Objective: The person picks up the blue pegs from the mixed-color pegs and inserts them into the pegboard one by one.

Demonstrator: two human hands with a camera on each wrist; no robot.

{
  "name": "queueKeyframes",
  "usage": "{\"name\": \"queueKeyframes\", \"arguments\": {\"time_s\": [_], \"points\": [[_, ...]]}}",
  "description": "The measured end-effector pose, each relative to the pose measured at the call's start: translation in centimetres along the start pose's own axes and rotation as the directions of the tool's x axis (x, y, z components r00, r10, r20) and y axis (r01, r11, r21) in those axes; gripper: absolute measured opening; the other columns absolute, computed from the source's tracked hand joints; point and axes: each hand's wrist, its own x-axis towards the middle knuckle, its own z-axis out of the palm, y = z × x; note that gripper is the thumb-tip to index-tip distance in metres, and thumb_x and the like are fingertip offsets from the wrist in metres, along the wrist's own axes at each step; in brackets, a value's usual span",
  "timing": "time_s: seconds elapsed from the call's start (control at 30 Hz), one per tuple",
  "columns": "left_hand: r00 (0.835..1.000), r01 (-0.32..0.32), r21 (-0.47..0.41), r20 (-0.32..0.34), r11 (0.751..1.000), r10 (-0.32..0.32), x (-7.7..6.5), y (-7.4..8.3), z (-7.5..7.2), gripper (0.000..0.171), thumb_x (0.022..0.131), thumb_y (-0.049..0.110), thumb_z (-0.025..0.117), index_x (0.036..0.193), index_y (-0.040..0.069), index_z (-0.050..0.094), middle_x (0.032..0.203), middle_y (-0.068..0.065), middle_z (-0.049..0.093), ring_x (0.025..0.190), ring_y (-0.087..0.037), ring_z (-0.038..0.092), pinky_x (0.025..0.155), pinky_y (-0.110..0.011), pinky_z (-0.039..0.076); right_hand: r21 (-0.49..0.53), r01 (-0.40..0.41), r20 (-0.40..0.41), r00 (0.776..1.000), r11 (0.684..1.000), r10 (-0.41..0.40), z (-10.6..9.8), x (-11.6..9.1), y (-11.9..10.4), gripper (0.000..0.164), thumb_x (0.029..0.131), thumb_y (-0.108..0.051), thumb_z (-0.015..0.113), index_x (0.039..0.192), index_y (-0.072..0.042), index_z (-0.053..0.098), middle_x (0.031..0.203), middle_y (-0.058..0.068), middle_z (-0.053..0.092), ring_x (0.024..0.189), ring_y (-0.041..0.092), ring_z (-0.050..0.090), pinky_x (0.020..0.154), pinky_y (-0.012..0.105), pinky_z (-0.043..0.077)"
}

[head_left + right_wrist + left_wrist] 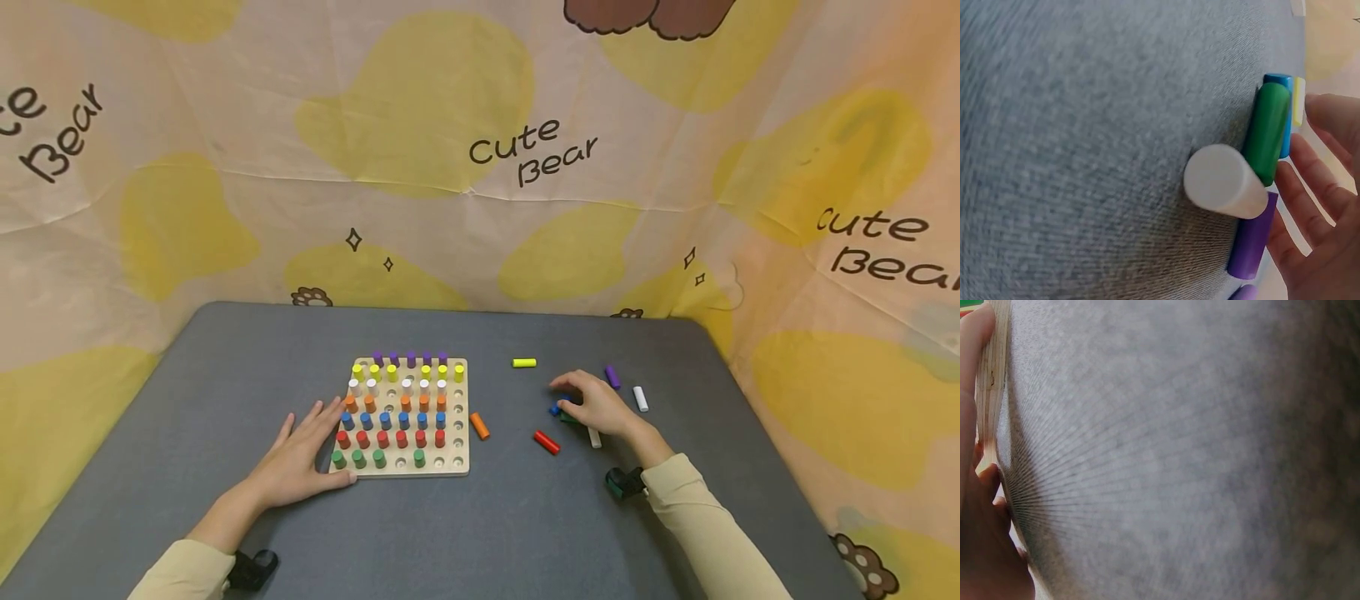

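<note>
My left hand (292, 467) rests against the left side of a wooden pegboard (448, 472), fingers extended and thumb at its front corner. In the left wrist view, the thumb touches the board's edge (991, 387). Rows of purple, yellow, white, orange, blue, red and green pegs stand in the board, with some holes bare. To the right, my right hand (603, 410) hovers with loosely bent fingers over a green peg (1266, 131) and a blue peg (1285, 147). A white peg (1229, 181) and a purple peg (1254, 240) lie close by. Nothing is visibly held there.
Loose pegs lie around the right hand: yellow (524, 362) behind, red (547, 442) in front, purple (612, 377) and white (640, 398) to its right. An orange peg (479, 426) lies beside the board. A patterned cloth (420, 108) hangs behind the grey table (420, 542).
</note>
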Motion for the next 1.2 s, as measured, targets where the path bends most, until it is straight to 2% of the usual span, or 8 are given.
{"name": "queueKeyframes", "arguments": {"time_s": [0.5, 1.2], "points": [[1.0, 0.002, -0.008, 0.004, 1.0, -0.002, 0.0, 0.2, -0.1, 0.106, 0.068, 0.066, 0.066, 0.148, 0.013, 0.02, 0.153, -0.012, 0.018, 0.14, -0.037, 0.012, 0.107, -0.061, -0.002, -0.036, -0.018, 0.033, 0.999, 0.999, 0.019, 0.0, 0.3, 0.4, 0.015, 0.081, -0.009, 0.068, 0.096, -0.01, 0.066, 0.091, 0.002, 0.059, 0.084, 0.016, 0.055, 0.075, 0.033, 0.046], [1.0, 0.003, 0.002, 0.001, 1.0, -0.003, 0.0, 0.1, 0.0, 0.107, 0.068, 0.067, 0.066, 0.148, 0.014, 0.02, 0.153, -0.011, 0.018, 0.14, -0.037, 0.012, 0.107, -0.062, -0.001, 0.02, -0.014, 0.101, 0.995, 1.0, 0.012, 0.6, 1.5, 0.7, 0.016, 0.082, -0.008, 0.067, 0.098, -0.01, 0.065, 0.087, 0.002, 0.055, 0.08, 0.014, 0.052, 0.069, 0.025, 0.043]]}}
